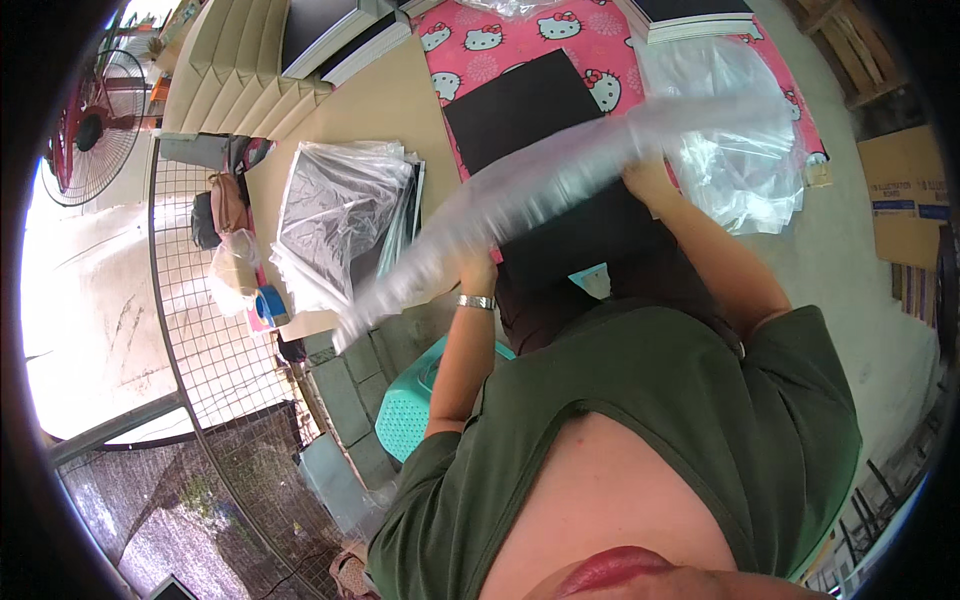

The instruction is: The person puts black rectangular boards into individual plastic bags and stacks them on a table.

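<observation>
A long clear plastic bag [540,185] stretches slantwise across my front, smeared by motion. My left hand [479,268], with a metal bracelet at the wrist, is closed on its near edge; the plastic partly covers the fingers. Farther right, my right hand [648,184] also grips the bag, its fingertips hidden. Below the plastic a black board [585,235] lies over my lap at the table's edge. A second black board [530,105] rests flat just beyond the bag.
Plastic-wrapped black boards [345,215] are piled at left. Loose clear bags [735,160] lie at right on the pink cat-patterned cloth [480,35]. Thick black-covered stacks [335,40] and folded beige boards [235,65] stand at the back left. A teal stool [405,410] is beside me.
</observation>
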A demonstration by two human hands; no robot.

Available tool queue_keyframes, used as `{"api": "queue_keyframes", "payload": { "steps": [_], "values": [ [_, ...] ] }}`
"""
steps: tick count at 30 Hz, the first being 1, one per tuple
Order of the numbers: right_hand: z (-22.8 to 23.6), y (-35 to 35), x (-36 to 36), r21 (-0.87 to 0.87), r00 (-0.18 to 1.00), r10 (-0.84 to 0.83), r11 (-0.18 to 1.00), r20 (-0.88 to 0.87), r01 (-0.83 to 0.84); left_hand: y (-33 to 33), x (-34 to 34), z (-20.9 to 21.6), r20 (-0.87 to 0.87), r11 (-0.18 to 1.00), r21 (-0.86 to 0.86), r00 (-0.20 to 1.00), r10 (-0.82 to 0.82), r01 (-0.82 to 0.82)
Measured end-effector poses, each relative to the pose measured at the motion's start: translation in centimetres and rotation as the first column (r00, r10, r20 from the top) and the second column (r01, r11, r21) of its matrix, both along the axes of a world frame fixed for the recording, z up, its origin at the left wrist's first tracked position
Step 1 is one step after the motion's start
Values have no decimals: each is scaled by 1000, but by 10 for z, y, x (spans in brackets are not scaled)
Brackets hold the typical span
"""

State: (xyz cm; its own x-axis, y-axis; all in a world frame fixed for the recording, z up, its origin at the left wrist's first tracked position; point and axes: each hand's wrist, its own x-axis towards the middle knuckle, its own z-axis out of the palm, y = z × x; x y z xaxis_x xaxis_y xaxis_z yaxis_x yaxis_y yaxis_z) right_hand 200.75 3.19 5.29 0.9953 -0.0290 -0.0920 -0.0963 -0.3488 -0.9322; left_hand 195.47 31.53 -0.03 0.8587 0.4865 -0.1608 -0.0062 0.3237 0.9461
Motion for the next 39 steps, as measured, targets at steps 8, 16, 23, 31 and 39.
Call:
{"api": "queue_keyframes", "payload": {
  "steps": [8,16,23,31,39],
  "values": [
    [-10,-15,-36,-298,966,182,926,-186,-232,9,-67,36,-470,794,411,851,-236,447],
    [10,-51,-159,113,778,396,912,-488,-393,-20,-208,75,-694,935,-55,660,-288,350],
    [9,45,-78,-45,834,511,847,-208,-530,48,-156,105,-298,966,235,954,-34,108],
    [30,311,87,27,712,699,712,72,-702,176,-105,99,-209,902,142,878,431,-409],
    [-38,313,82,259,816,578,786,12,-561,202,-95,65,-512,882,317,720,469,-349]
  ]
}}
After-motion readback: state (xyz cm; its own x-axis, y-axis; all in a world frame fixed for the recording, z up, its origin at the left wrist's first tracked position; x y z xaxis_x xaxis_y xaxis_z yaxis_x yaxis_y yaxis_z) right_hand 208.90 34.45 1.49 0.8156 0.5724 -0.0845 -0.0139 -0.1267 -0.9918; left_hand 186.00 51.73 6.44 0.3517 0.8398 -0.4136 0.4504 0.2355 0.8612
